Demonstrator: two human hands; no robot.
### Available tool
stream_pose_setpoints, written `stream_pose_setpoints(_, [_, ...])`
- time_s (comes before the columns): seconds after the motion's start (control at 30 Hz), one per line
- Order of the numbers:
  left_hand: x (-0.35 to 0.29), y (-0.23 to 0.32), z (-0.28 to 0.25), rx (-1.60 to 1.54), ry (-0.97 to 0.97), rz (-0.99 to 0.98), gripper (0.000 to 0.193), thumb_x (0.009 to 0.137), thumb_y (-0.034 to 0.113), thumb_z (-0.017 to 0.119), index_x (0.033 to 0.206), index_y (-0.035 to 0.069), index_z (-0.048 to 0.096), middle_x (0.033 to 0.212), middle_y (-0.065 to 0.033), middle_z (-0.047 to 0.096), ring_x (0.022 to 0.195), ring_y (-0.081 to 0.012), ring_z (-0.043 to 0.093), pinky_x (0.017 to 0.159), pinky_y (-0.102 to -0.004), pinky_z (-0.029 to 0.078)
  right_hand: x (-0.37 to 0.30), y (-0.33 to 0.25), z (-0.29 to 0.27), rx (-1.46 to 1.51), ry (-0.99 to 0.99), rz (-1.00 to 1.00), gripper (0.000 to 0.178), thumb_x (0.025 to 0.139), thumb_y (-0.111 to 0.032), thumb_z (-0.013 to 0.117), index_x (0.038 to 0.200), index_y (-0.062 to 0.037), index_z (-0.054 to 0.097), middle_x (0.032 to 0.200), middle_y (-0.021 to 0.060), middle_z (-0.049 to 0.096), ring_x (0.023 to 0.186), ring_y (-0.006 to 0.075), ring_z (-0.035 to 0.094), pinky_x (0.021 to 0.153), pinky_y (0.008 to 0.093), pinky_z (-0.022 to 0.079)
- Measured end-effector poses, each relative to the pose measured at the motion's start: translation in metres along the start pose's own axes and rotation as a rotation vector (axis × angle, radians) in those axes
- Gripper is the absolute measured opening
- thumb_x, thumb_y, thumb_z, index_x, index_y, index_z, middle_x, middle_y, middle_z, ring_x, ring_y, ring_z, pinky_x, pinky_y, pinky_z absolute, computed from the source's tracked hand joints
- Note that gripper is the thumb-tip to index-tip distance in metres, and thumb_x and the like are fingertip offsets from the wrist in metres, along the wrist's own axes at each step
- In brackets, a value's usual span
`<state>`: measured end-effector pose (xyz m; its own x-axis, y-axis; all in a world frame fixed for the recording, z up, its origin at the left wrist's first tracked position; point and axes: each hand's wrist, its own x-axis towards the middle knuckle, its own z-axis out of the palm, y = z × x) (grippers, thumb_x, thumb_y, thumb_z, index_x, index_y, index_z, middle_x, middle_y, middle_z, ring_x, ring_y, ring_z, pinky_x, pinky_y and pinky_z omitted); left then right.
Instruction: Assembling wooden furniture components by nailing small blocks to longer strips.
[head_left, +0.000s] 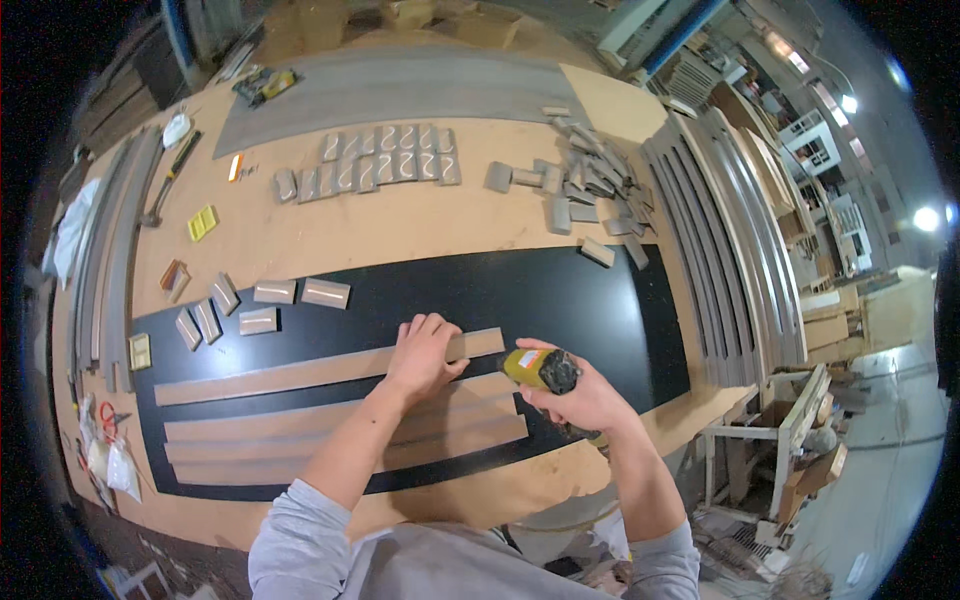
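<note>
My right hand (592, 402) is wrapped round the grip of a yellow-green and black power drill (537, 368). Its front end is close to the right end of a long brown strip (270, 374). My left hand (425, 355) bears down on that strip near the same end, with bent fingers and thumb about its edges. What lies under the palm is hidden. Nearer to me, several similar strips (330, 446) lie side by side, partly under my left forearm. All of them rest on a glossy black panel (600, 310).
Small blocks with pale lines (275, 291) lie at the panel's far left. Beyond are rows of blocks with wavy lines (390, 160) and a loose block pile (595, 180). Long slats are stacked at the right (725, 240) and left (115, 250). A hammer (170, 175) lies far left.
</note>
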<state>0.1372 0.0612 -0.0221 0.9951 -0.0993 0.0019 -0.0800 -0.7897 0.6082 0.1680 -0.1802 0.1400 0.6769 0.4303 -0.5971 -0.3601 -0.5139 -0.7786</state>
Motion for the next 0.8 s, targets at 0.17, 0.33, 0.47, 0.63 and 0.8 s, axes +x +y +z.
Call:
stream_pose_setpoints(0.17, [-0.001,-0.008,0.006,-0.017,0.072,0.069,0.042,0.079,0.028,0.085,0.112,0.011,0.066,0.113,-0.0062,0.057,0.113,-0.028,0.054,0.096,-0.0451,0.044,0.046,-0.017,0.011,-0.087,-0.067,0.041,0.066,0.089,-0.011,0.077,0.15,-0.0173,0.054,0.081,-0.0025,0.062,0.057,0.0064,0.051,0.053,0.0253,0.047])
stream_pose_setpoints(0.33, [-0.002,-0.011,0.008,-0.015,0.101,0.084,0.043,0.078,0.027,0.085,0.113,0.012,0.066,0.111,-0.0054,0.056,0.112,-0.0263,0.054,0.094,-0.043,0.044,0.068,-0.026,0.021,-0.151,-0.095,0.027,0.065,0.088,-0.013,0.074,0.149,-0.0178,0.055,0.081,-0.002,0.063,0.056,0.0066,0.051,0.053,0.0255,0.047])
stream_pose_setpoints(0.47, [-0.003,-0.01,0.008,0.001,0.104,0.078,0.043,0.078,0.027,0.085,0.113,0.012,0.066,0.111,-0.005,0.056,0.112,-0.0259,0.054,0.094,-0.0423,0.044,0.074,-0.027,0.022,-0.164,-0.109,0.016,0.065,0.087,-0.013,0.074,0.149,-0.0181,0.055,0.082,-0.0016,0.063,0.057,0.0066,0.051,0.053,0.0254,0.047])
stream_pose_setpoints(0.63, [-0.003,-0.011,0.009,-0.008,0.115,0.09,0.043,0.078,0.028,0.085,0.113,0.012,0.066,0.111,-0.005,0.056,0.112,-0.0258,0.054,0.093,-0.0419,0.043,0.074,-0.028,0.024,-0.157,-0.117,0.036,0.066,0.088,-0.014,0.074,0.15,-0.0183,0.053,0.085,-0.0011,0.064,0.057,0.0072,0.051,0.055,0.0255,0.047])
stream_pose_setpoints(0.8, [-0.004,-0.009,0.006,-0.014,0.107,0.086,0.043,0.077,0.026,0.085,0.113,0.012,0.066,0.111,-0.0056,0.056,0.113,-0.0263,0.054,0.094,-0.0422,0.043,0.073,-0.024,0.03,-0.193,-0.074,0.051,0.066,0.087,-0.022,0.078,0.148,-0.0192,0.054,0.091,0.0002,0.066,0.06,0.0096,0.055,0.058,0.029,0.051])
